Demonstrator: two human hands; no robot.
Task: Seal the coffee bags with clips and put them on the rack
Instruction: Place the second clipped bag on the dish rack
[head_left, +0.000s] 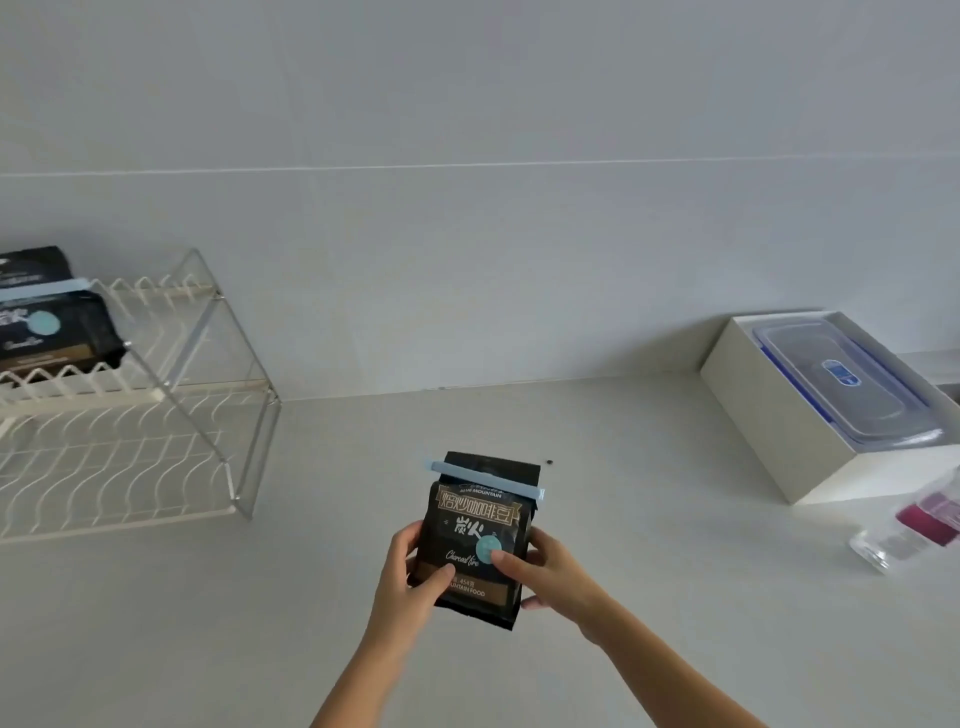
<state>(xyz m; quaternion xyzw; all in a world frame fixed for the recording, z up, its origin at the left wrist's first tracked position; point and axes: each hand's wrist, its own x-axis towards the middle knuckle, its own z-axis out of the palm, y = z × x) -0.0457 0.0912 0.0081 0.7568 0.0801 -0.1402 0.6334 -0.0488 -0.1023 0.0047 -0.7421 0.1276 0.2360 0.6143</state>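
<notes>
Over the middle of the counter (597, 597) we hold the coffee bag (478, 540) upright w/ both hands, label toward us. Our left hand (410, 566) wraps the bag's left edge, thumb pressed on the front near the bottom, fingers hidden behind. Our right hand (545, 566) does the same on the right edge, thumb laid on the teal dot of the label. So both grips are closed on the bag, pinching it front to back; a two-sided hold probably keeps the soft pouch from sagging or tipping.

The blue clip (485, 480) already sits across the folded top, a bit slanted, ends sticking out past both sides. Looks sealed, so we judge this bag is ready to go to the rack (171, 431), which stands well apart at the left by the wall.

On the rack's upper tier a second bag (47, 327) already leans, w/ its own blue clip on top. That leaves free slots beside it, to its right.

A stray dark speck, prob. a bean (549, 461), lies on the counter just beside the clip's right end. At right, a white box (769, 421) w/ a lidded plastic container (841, 384) inside; near it a clear bottle (909, 525) lies on its side, not in our way.
</notes>
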